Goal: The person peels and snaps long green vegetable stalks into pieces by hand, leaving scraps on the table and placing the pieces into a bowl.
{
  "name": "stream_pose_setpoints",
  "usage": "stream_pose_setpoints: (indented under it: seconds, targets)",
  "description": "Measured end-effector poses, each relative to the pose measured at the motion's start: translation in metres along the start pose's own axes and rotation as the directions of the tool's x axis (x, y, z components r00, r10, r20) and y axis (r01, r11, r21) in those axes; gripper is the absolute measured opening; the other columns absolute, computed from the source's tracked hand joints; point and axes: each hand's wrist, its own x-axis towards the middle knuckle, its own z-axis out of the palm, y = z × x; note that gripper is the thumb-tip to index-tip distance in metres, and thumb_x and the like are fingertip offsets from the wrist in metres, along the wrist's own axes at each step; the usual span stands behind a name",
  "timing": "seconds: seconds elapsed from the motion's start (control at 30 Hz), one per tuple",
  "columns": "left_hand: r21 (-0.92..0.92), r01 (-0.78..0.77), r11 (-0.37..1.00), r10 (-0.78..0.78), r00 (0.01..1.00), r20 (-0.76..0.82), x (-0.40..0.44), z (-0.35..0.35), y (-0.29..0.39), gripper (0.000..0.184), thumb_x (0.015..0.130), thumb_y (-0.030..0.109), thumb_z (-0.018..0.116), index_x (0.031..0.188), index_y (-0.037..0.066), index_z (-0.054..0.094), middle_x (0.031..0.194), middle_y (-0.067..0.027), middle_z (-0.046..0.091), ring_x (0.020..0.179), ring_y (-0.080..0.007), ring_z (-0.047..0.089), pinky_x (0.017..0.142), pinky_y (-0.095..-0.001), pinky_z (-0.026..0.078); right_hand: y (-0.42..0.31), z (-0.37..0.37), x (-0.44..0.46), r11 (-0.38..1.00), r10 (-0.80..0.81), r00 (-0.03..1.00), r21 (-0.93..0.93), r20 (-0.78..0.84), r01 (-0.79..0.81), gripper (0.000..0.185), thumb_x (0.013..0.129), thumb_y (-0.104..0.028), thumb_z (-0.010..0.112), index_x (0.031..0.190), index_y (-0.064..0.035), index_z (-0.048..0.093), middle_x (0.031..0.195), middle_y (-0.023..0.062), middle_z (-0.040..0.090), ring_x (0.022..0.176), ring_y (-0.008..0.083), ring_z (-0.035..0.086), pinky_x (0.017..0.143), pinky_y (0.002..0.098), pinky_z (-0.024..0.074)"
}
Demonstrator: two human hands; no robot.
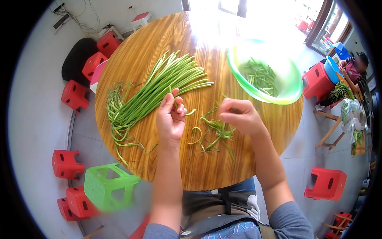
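My left hand (172, 117) is closed around a garlic scape (171, 91), whose green stem pokes out between thumb and fingers. My right hand (240, 115) is held to its right with the fingers curled in a pinch; a small green bit shows by the fingertips, but what they hold is hidden. Behind my left hand lies a big bundle of garlic scapes (153, 93), curly tips toward the left. Between and below the hands is a small heap of trimmed tips (219, 129). A green-rimmed bowl (296, 89) at the far right contains short cut scape pieces (260, 75).
The round wooden table (207, 171) carries all of this. Red stools (75, 95) and a green stool (107, 187) stand around it on the left, another red stool (326, 183) at lower right. A person (354, 71) is at the far right beside more greens (342, 91).
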Motion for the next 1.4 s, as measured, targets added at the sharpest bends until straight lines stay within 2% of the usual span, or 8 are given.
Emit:
stream_pose_setpoints:
  seconds: [0.07, 0.23, 0.67, 1.0, 1.1, 1.13, 1.2, 1.4]
  targets:
    - [-0.006, 0.030, 1.000, -0.030, 0.997, 0.069, -0.001, 0.000, 0.002, 0.019, 0.092, 0.018, 0.049, 0.101, 0.002, 0.055, 0.075, -0.0053, 0.060, 0.054, -0.0084, 0.046, 0.052, -0.0217, 0.038, -0.002, 0.006, 0.004, 0.936, -0.028, 0.997, -0.348, 0.069, 0.050, 0.013, 0.079, -0.009, 0.066, 0.089, -0.0019, 0.065, 0.077, 0.0009, 0.055, 0.068, 0.0082, 0.050, 0.060, 0.0231, 0.0412]
    - [0.024, 0.183, 0.983, -0.185, 0.978, 0.092, -0.005, 0.004, 0.000, 0.018, 0.091, 0.018, 0.051, 0.096, 0.002, 0.056, 0.072, -0.0050, 0.060, 0.048, -0.0067, 0.043, 0.047, -0.0195, 0.036, 0.008, 0.006, 0.007, 0.827, 0.037, 0.999, -0.562, 0.032, -0.013, 0.012, 0.078, -0.006, 0.066, 0.089, -0.0022, 0.066, 0.072, -0.0025, 0.054, 0.067, 0.0053, 0.048, 0.058, 0.0203, 0.0389]
    - [0.414, 0.235, 0.879, -0.326, 0.931, 0.163, -0.021, 0.032, -0.031, 0.021, 0.089, 0.015, 0.051, 0.096, -0.003, 0.058, 0.073, -0.0066, 0.058, 0.066, -0.0130, 0.054, 0.065, -0.0260, 0.045, 0.008, 0.015, 0.010, 0.971, 0.173, 0.926, 0.218, -0.337, -0.102, 0.017, 0.086, -0.015, 0.060, 0.098, -0.0024, 0.062, 0.070, -0.0050, 0.054, 0.051, 0.0001, 0.035, 0.044, 0.0164, 0.0264]
    - [0.426, 0.298, 0.854, -0.450, 0.834, 0.318, -0.018, 0.019, -0.036, 0.020, 0.086, 0.011, 0.048, 0.088, -0.006, 0.059, 0.071, -0.0073, 0.057, 0.068, -0.0152, 0.053, 0.068, -0.0280, 0.044, 0.019, 0.002, 0.012, 0.815, 0.263, 0.950, 0.566, -0.169, -0.125, 0.013, 0.090, -0.017, 0.054, 0.089, -0.0060, 0.060, 0.055, -0.0084, 0.036, 0.047, 0.0008, 0.027, 0.043, 0.0182, 0.0188]
    - [0.489, 0.253, 0.835, -0.405, 0.884, 0.235, -0.016, 0.017, -0.037, 0.020, 0.086, 0.010, 0.048, 0.085, -0.006, 0.060, 0.071, -0.0073, 0.058, 0.065, -0.0135, 0.053, 0.064, -0.0268, 0.044, 0.020, 0.003, 0.011, 0.915, 0.189, 0.951, 0.395, -0.247, -0.079, 0.010, 0.089, -0.012, 0.054, 0.090, -0.0050, 0.061, 0.061, -0.0040, 0.044, 0.051, 0.0042, 0.038, 0.045, 0.0200, 0.0291]
    - [0.519, 0.231, 0.823, -0.382, 0.901, 0.204, -0.017, 0.017, -0.037, 0.019, 0.086, 0.010, 0.049, 0.085, -0.005, 0.060, 0.072, -0.0072, 0.058, 0.065, -0.0129, 0.053, 0.063, -0.0264, 0.044, 0.022, 0.007, 0.012, 0.994, -0.093, 0.942, 0.018, -0.322, 0.105, 0.009, 0.087, -0.010, 0.055, 0.091, -0.0048, 0.061, 0.066, -0.0019, 0.047, 0.053, 0.0068, 0.042, 0.047, 0.0213, 0.0331]
    - [0.577, 0.190, 0.794, -0.329, 0.933, 0.146, -0.018, 0.019, -0.037, 0.019, 0.086, 0.010, 0.049, 0.083, -0.005, 0.060, 0.073, -0.0068, 0.059, 0.064, -0.0116, 0.052, 0.061, -0.0256, 0.043, 0.026, 0.016, 0.015, 0.629, -0.610, 0.780, -0.684, -0.140, 0.369, 0.009, 0.084, -0.006, 0.057, 0.091, -0.0046, 0.062, 0.075, 0.0024, 0.052, 0.059, 0.0120, 0.051, 0.051, 0.0239, 0.0412]
    - [0.628, -0.033, 0.777, -0.169, 0.951, 0.258, -0.016, 0.010, -0.041, 0.019, 0.088, 0.012, 0.049, 0.084, -0.002, 0.061, 0.071, -0.0043, 0.058, 0.063, -0.0101, 0.052, 0.059, -0.0232, 0.041, 0.028, 0.023, 0.012, 0.401, -0.655, 0.754, -0.820, 0.055, 0.408, 0.022, 0.072, 0.006, 0.057, 0.091, -0.0034, 0.062, 0.084, 0.0078, 0.053, 0.066, 0.0210, 0.058, 0.055, 0.0304, 0.0491]
